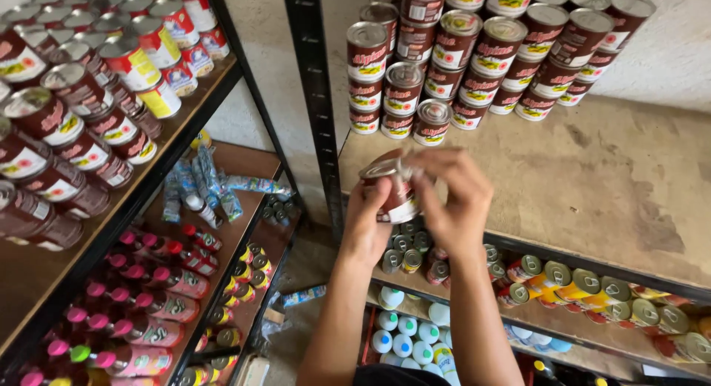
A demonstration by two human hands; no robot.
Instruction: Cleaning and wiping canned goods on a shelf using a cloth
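Two hands meet on one small cylindrical metal tin with a dark brown and white paper label (392,190), held in the air just in front of the edge of the bare wooden shelf board (592,179). We note our left hand (366,223) wraps the tin's side and base from below, fingers clenched around the body. Our right hand (459,201) comes over from the right, fingertips (418,164) on the top rim and lid; whether they pinch something on the lid we cannot tell.

Judgement on handling: the tin looks rigid and, if full, fairly heavy for its size. The metal ends are smooth and likely slippery; the paper band offers better friction. Best hold is around the labelled wall, thumb opposing fingers, away from the sharp rim.

Behind the tin, stacked rows of matching brown-labelled tins (481,60) stand at the back of the same board, well apart from the hands. Left of us, a black metal rack (222,82) carries more tins, with pink-capped bottles (141,290) on the lower shelf. Below, lying gold-lidded cans (592,290) fill the next level.
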